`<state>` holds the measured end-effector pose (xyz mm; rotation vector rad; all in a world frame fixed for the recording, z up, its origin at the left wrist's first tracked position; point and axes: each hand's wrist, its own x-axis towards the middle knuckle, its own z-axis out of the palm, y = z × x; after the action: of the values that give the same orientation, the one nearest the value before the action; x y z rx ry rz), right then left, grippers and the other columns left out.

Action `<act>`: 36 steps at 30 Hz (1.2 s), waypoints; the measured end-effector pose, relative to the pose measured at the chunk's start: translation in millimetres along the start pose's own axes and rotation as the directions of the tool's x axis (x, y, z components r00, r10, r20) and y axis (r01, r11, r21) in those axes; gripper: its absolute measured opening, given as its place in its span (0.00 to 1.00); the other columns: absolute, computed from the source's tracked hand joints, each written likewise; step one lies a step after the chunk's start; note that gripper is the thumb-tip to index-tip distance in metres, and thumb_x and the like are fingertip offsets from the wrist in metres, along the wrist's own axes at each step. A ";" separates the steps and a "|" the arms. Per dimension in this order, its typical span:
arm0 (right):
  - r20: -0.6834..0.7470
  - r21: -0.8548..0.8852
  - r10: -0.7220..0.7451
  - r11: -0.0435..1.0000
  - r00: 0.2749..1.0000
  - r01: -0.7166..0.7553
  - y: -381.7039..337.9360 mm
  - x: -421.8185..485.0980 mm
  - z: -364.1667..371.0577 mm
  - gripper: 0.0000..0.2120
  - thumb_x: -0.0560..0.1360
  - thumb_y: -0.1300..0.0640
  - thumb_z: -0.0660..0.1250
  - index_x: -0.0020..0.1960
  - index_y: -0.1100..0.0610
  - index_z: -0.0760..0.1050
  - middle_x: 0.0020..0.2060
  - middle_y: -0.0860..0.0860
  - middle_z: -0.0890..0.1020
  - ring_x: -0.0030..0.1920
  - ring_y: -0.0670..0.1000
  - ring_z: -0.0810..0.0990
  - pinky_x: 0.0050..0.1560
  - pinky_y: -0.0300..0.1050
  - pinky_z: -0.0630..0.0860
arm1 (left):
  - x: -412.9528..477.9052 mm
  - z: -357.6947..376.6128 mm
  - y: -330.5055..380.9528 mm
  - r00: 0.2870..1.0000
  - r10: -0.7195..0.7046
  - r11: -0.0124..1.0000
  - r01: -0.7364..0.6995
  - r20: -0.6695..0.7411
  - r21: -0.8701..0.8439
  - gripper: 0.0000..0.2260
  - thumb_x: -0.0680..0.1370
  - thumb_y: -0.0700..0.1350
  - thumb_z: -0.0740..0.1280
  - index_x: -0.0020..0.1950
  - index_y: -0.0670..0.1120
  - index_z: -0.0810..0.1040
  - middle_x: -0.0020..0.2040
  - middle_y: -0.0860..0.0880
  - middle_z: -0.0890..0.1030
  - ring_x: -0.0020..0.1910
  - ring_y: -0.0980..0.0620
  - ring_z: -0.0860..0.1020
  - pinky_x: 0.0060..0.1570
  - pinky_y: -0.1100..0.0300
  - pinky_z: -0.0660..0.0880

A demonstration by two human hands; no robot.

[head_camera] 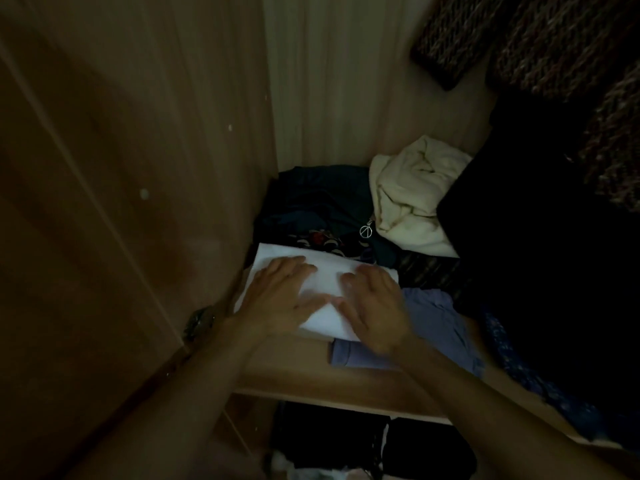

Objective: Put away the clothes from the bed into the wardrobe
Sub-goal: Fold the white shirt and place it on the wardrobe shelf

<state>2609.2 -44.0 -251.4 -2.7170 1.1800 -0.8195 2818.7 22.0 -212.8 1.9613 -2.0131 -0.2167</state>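
A folded white garment (322,271) lies on a wooden wardrobe shelf (311,372), against the left side wall. My left hand (280,299) rests flat on its left half with fingers spread. My right hand (374,306) lies flat on its right half, fingers straight. Both palms cover much of the cloth. The picture is dim and a little blurred.
Behind the white garment sit dark blue clothes (322,202) with a metal zip pull (366,231) and a crumpled cream garment (412,199). A lilac folded piece (433,327) lies to the right, beside a black stack (540,237). Dark clothes (332,438) fill the shelf below.
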 end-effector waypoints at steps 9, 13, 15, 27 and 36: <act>0.119 0.083 0.145 0.984 0.982 -0.155 3.8 9.5 46.4 0.33 0.81 0.34 0.45 0.78 0.51 0.60 0.75 0.59 0.64 0.75 0.61 0.62 0.73 0.61 0.60 | 14.8 44.1 -34.4 0.995 -0.101 0.993 0.101 -0.001 -0.054 0.42 0.70 0.77 0.36 0.80 0.59 0.52 0.80 0.56 0.52 0.79 0.53 0.49 0.78 0.54 0.46; 0.150 0.097 0.158 0.980 0.976 -0.174 9.1 18.6 52.1 0.33 0.80 0.33 0.43 0.77 0.52 0.60 0.75 0.60 0.64 0.74 0.62 0.63 0.73 0.60 0.60 | 26.5 53.3 -40.6 0.992 -0.129 0.991 0.129 -0.005 -0.040 0.42 0.69 0.78 0.33 0.78 0.60 0.50 0.80 0.55 0.53 0.79 0.51 0.52 0.77 0.49 0.51; 0.162 0.093 0.155 0.981 0.975 -0.171 8.9 20.4 49.8 0.34 0.80 0.33 0.43 0.77 0.52 0.61 0.75 0.61 0.65 0.74 0.62 0.64 0.74 0.58 0.60 | 28.8 49.4 -35.8 0.988 -0.154 0.987 0.155 0.028 -0.034 0.41 0.69 0.78 0.34 0.78 0.60 0.48 0.80 0.56 0.52 0.79 0.52 0.51 0.77 0.49 0.49; 0.138 0.070 0.117 0.989 0.984 -0.127 -16.9 21.5 -36.6 0.38 0.77 0.36 0.43 0.69 0.63 0.71 0.64 0.62 0.75 0.65 0.63 0.73 0.66 0.53 0.69 | -1.9 -10.3 23.7 0.954 -0.252 0.967 0.253 0.164 0.016 0.26 0.84 0.57 0.50 0.81 0.54 0.48 0.81 0.51 0.49 0.79 0.50 0.50 0.77 0.51 0.47; -0.101 0.072 0.163 0.985 0.981 -0.156 -59.4 -32.7 -116.6 0.27 0.80 0.46 0.59 0.75 0.58 0.64 0.69 0.57 0.71 0.68 0.58 0.69 0.66 0.53 0.70 | -50.0 -59.6 51.0 0.990 -0.112 0.990 0.103 -0.083 -0.100 0.26 0.83 0.58 0.55 0.79 0.51 0.59 0.79 0.49 0.61 0.76 0.48 0.60 0.75 0.55 0.57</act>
<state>2572.0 37.4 -150.5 -2.5167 1.3478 -0.9713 2790.6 80.7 -146.4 1.9857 -1.8102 -0.2425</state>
